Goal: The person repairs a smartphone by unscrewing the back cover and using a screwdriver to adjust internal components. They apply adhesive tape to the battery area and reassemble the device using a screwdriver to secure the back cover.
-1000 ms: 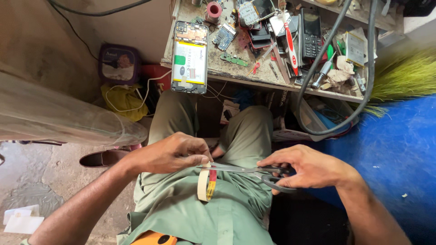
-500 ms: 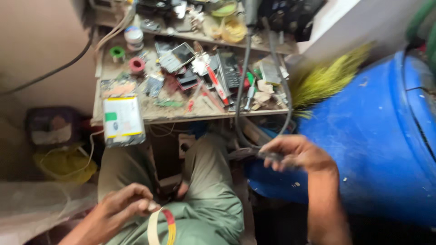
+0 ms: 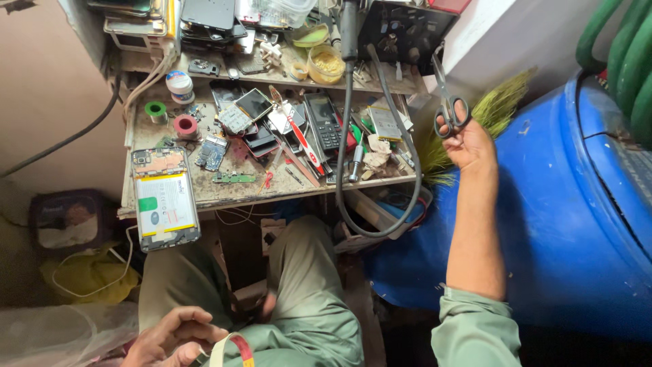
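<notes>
The right hand [image 3: 467,139] is raised beside the cluttered table [image 3: 224,194], its fingers hooked through the loops of a pair of scissors [image 3: 445,102] with the closed blades pointing up, while the left hand [image 3: 173,336] rests low over the lap, pinching a roll of tape [image 3: 231,350] with a red and yellow edge. To handle this well, keep the blades shut and turned away from the hanging black cable [image 3: 346,136], and hold the tape firmly so its free end does not stick to itself.
</notes>
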